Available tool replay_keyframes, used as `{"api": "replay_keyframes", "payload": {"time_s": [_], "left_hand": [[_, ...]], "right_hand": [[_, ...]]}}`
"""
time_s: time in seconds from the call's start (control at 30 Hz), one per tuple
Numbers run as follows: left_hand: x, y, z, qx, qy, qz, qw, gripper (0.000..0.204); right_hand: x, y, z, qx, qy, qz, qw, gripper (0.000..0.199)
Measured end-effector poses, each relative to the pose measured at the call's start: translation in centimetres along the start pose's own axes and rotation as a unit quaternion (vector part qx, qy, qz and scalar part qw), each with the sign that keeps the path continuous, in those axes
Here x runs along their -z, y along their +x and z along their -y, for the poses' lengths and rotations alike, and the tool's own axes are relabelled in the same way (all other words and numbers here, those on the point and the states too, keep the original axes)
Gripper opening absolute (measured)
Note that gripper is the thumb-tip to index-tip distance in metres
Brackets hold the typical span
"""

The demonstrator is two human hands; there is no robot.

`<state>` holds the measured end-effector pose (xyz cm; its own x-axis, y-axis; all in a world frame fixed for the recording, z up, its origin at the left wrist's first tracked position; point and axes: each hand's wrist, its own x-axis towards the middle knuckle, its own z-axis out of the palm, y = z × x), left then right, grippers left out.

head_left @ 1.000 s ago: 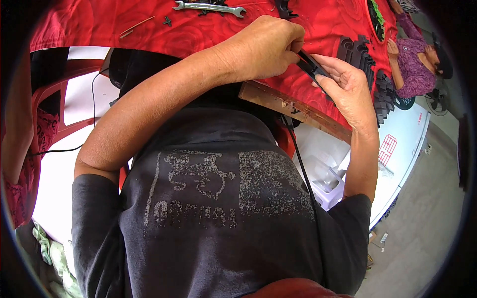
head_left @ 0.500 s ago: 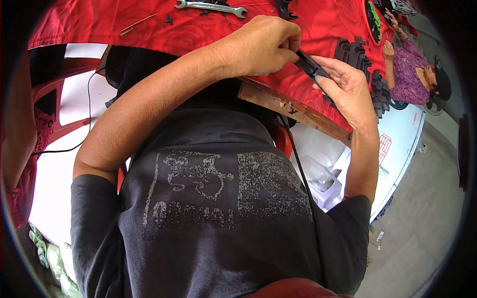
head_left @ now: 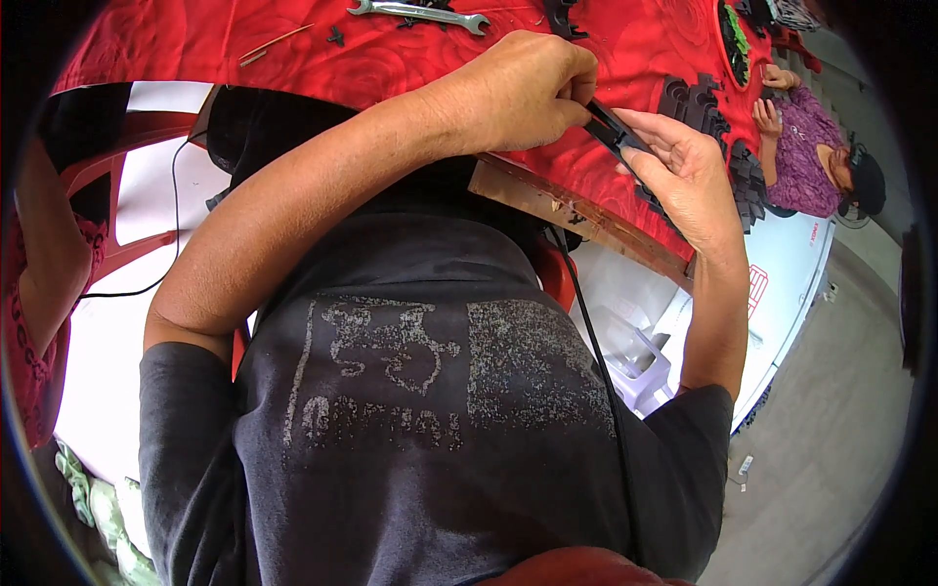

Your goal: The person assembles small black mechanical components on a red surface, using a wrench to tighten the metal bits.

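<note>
My left hand (head_left: 528, 93) is closed, its fingertips pinching one end of a slim black plastic part (head_left: 614, 130) above the red cloth-covered table (head_left: 293, 49). My right hand (head_left: 679, 166) cups the same part from the right, fingers half curled around its other end. Both hands meet near the table's wooden front edge (head_left: 576, 215). How the part looks in detail is hidden by my fingers.
A steel open-ended wrench (head_left: 420, 13) lies at the far side of the table. Stacks of black plastic parts (head_left: 699, 103) sit to the right. Another person in a purple top (head_left: 806, 161) sits at the right end. A red plastic chair (head_left: 127, 186) stands at my left.
Both hands stay joined on the black part; they have shifted only slightly on the table's edge.
</note>
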<state>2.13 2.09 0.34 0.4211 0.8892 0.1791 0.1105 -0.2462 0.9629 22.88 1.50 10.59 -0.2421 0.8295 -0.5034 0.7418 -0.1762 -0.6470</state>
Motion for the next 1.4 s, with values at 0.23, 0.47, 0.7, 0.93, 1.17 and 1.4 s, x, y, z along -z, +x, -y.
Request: {"api": "replay_keyframes", "payload": {"time_s": [0.23,0.47,0.7,0.93,1.17,1.4], "left_hand": [[0.4,-0.1,0.0,0.02,-0.024,0.021,0.999,0.009],[0.1,0.0,0.2,0.015,-0.026,0.019,0.999,0.009],[-0.2,-0.1,0.3,-0.008,-0.003,-0.004,1.0,0.009],[0.5,-0.1,-0.6,0.054,-0.025,0.034,0.998,0.011],[-0.3,-0.1,-0.3,-0.011,0.023,-0.011,1.0,0.012],[-1.0,-0.3,-0.5,-0.014,0.058,-0.053,0.997,0.012]], "right_hand": [[-0.1,0.0,0.0,0.005,0.004,-0.004,1.0,0.04],[0.0,-0.1,0.2,0.0,-0.01,-0.001,1.0,0.04],[0.0,0.1,0.0,0.007,-0.015,0.003,1.0,0.04],[0.0,0.0,-0.2,0.017,-0.012,0.004,1.0,0.04],[0.0,-0.1,-0.3,0.019,-0.023,0.008,1.0,0.04],[-0.1,0.0,-0.8,0.034,-0.038,0.011,0.999,0.041]]}}
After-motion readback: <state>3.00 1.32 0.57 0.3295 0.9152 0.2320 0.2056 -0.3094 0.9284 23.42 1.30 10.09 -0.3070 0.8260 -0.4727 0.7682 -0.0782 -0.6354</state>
